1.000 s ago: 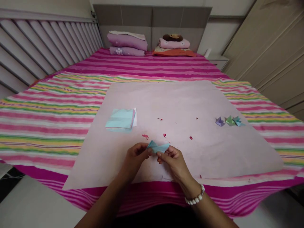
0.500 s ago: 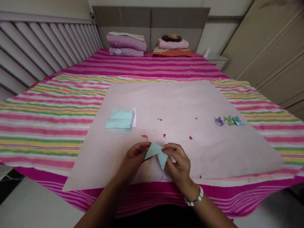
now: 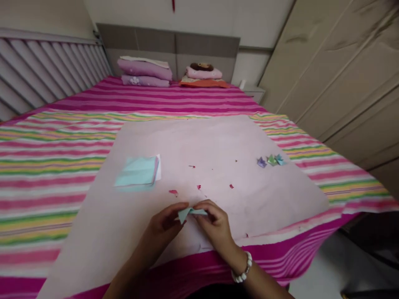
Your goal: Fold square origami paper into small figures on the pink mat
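Folded blue paper (image 3: 184, 214), pinched at either end by left hand (image 3: 162, 224) and right hand (image 3: 215, 222), just over the big sheet (image 3: 202, 141) on the bed (image 3: 149, 99)! Feather-light, this, probably crisp yet easily creased: hold the outer corners gently. Paper stack (image 3: 137, 170) off left, three folded shapes (image 3: 272, 161) right.

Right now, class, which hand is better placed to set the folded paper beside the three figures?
Probably the right hand: it holds the paper and is nearer the figures. The left hand, also holding it, is nearer the stack.
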Tool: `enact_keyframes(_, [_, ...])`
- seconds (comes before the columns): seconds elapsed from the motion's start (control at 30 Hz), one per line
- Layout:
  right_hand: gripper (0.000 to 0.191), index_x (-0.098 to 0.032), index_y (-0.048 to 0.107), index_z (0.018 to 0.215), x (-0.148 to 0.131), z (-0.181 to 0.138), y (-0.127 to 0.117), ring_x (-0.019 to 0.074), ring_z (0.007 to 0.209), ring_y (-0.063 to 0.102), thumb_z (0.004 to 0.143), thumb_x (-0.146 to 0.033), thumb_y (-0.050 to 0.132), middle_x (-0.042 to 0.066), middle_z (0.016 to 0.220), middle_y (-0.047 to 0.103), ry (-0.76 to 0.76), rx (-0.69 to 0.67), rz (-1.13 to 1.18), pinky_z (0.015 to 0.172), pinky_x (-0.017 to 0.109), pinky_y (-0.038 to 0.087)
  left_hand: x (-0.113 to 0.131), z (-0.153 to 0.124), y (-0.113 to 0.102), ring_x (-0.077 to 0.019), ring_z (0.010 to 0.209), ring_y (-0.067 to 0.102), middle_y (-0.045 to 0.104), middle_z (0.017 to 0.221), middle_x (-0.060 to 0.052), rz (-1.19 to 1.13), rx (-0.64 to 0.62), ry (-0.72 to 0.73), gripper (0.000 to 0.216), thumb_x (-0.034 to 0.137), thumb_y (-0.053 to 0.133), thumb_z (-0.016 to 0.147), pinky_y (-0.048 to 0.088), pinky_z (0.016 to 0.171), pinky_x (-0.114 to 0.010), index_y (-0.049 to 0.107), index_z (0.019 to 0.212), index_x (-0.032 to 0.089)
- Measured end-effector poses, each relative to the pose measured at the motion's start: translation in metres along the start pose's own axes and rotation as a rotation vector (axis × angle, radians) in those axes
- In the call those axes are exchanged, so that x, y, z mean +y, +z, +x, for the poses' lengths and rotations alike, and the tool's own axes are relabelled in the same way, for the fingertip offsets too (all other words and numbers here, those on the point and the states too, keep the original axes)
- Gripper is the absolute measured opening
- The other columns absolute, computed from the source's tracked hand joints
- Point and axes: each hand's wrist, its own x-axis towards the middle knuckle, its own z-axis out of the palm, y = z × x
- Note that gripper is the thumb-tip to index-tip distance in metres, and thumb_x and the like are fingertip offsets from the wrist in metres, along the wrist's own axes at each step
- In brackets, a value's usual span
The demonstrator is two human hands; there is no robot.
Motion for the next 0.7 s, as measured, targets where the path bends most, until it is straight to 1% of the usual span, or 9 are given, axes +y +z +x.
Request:
enact_keyframes(0.1, [0.007,-0.021,0.072,0.080,0.000,-0.001,0.000,0.0157,0.069,0.056,0.077,-0.021,0.066,0.003,0.077,0.064,0.077,-0.028,0.016,0.063,0.028,0.044,-0.001,0.003,0.005,-0.0236,0.093,0.065,0.073,0.095,-0.005,0.117,0.035,-0.021,0.031,0.037,0.072,0.070,0.051,0.085,-0.033,0.071,0.096,0.021])
enact_keyframes(0.13, [0.005,-0.021,0.072,0.078,0.000,-0.002,0.000,0.0145,0.065,0.053,0.077,-0.022,0.067,0.002,0.074,0.062,0.105,-0.030,0.026,0.060,0.027,0.042,-0.002,0.004,0.008,-0.0232,0.086,0.066,0.073,0.083,-0.005,0.159,0.047,-0.029,0.027,0.042,0.069,0.072,0.051,0.079,-0.032,0.072,0.087,0.020])
enact_keyframes(0.2, [0.006,-0.021,0.072,0.080,0.000,-0.004,-0.001,0.0131,0.063,0.049,0.076,-0.024,0.068,0.000,0.070,0.060,0.154,-0.022,0.057,0.060,0.026,0.039,-0.002,0.004,0.014,-0.0215,0.068,0.063,0.066,0.062,-0.003,0.219,0.142,-0.029,0.034,0.051,0.063,0.073,0.049,0.066,-0.030,0.067,0.065,0.018])
enact_keyframes(0.23, [0.007,-0.021,0.072,0.081,0.001,-0.005,-0.002,0.0125,0.061,0.047,0.075,-0.025,0.069,-0.001,0.069,0.059,0.178,-0.017,0.085,0.059,0.026,0.038,-0.003,0.003,0.016,-0.0211,0.064,0.061,0.063,0.057,-0.002,0.224,0.175,-0.033,0.038,0.055,0.063,0.072,0.048,0.063,-0.029,0.065,0.061,0.018])
enact_keyframes(0.3, [0.009,-0.021,0.072,0.080,0.002,-0.007,-0.004,0.0115,0.058,0.045,0.074,-0.028,0.070,-0.002,0.066,0.056,0.224,-0.016,0.148,0.056,0.026,0.036,-0.005,0.004,0.019,-0.0203,0.060,0.058,0.060,0.053,-0.001,0.223,0.197,-0.043,0.044,0.061,0.062,0.069,0.045,0.059,-0.028,0.062,0.058,0.019])
enact_keyframes(0.4, [0.010,-0.022,0.072,0.078,0.006,-0.008,-0.006,0.0117,0.059,0.046,0.071,-0.029,0.073,0.000,0.070,0.058,0.214,-0.012,0.211,0.055,0.026,0.036,-0.009,0.006,0.017,-0.0192,0.058,0.055,0.059,0.054,-0.001,0.233,0.152,-0.084,0.047,0.065,0.060,0.068,0.043,0.057,-0.027,0.062,0.058,0.019])
enact_keyframes(0.5, [0.010,-0.023,0.074,0.076,0.009,-0.010,-0.005,0.0118,0.061,0.047,0.066,-0.024,0.076,0.001,0.076,0.061,0.173,-0.031,0.239,0.054,0.025,0.036,-0.012,0.008,0.016,-0.0173,0.052,0.050,0.052,0.048,0.000,0.226,0.212,-0.087,0.053,0.070,0.060,0.063,0.041,0.052,-0.027,0.055,0.050,0.019])
enact_keyframes(0.57, [0.014,-0.024,0.074,0.076,0.009,-0.011,-0.004,0.0109,0.058,0.047,0.063,-0.019,0.077,0.001,0.078,0.062,0.171,-0.059,0.259,0.053,0.024,0.036,-0.012,0.007,0.017,-0.0159,0.050,0.046,0.049,0.047,0.001,0.228,0.257,-0.064,0.052,0.069,0.060,0.065,0.039,0.050,-0.026,0.053,0.049,0.019])
enact_keyframes(0.7, [0.017,-0.026,0.076,0.077,0.006,-0.013,-0.008,0.0143,0.068,0.056,0.072,-0.015,0.064,0.003,0.084,0.065,0.175,-0.103,0.273,0.059,0.026,0.041,-0.006,0.005,0.025,-0.0157,0.050,0.042,0.046,0.047,0.002,0.239,0.276,-0.042,0.049,0.066,0.061,0.065,0.039,0.051,-0.026,0.053,0.049,0.020])
